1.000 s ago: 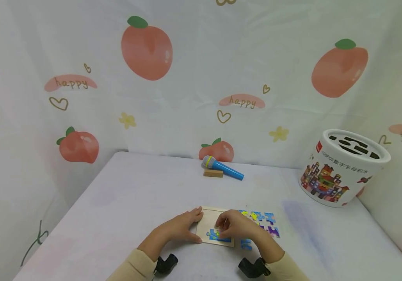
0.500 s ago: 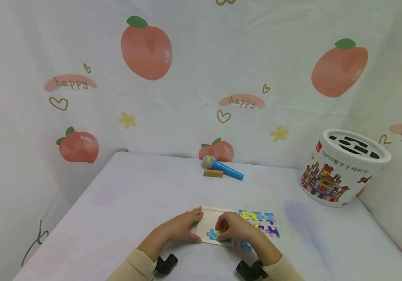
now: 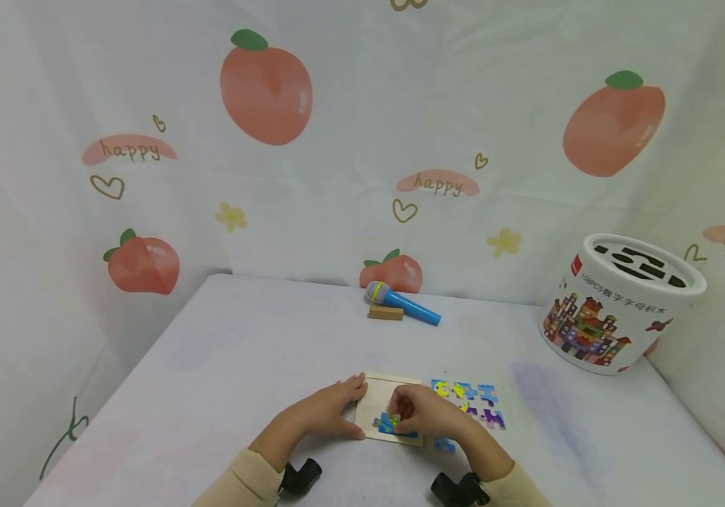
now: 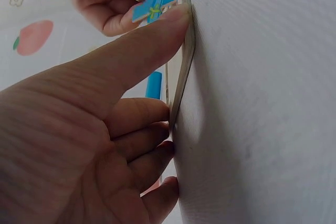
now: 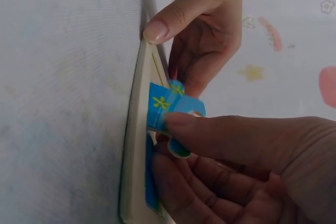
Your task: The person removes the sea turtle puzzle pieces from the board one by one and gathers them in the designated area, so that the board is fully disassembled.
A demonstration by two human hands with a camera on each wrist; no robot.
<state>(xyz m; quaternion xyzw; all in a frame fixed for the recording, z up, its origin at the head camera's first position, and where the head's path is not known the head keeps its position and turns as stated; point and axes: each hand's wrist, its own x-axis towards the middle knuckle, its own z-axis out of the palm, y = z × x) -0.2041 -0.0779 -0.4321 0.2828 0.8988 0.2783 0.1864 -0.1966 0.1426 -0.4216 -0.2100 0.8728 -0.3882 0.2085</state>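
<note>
A small wooden puzzle tray point(image 3: 372, 394) lies near the table's front. My left hand point(image 3: 327, 410) holds its left side, thumb at the near corner and fingertips along the edge. Over the tray, my right hand point(image 3: 431, 410) pinches a blue jigsaw piece point(image 5: 184, 104) with yellow-green flowers between thumb and fingers; the piece is tilted. Another blue piece point(image 5: 151, 182) lies along the tray's near side, partly hidden by the right fingers. To the right of the tray are several loose jigsaw pieces point(image 3: 488, 405), and one blue piece point(image 3: 445, 444) lies nearer the front, below the right wrist.
A blue toy microphone point(image 3: 410, 305) and a small brown wooden block point(image 3: 385, 313) lie at the back of the table. At the back right stands a large white bucket point(image 3: 616, 310) with a slotted lid. A printed cloth point(image 3: 312, 176) hangs behind the table.
The jigsaw piece in the right hand has turned and tilted a little within the tray. My right hand has shifted only slightly; the left hand stays on the tray.
</note>
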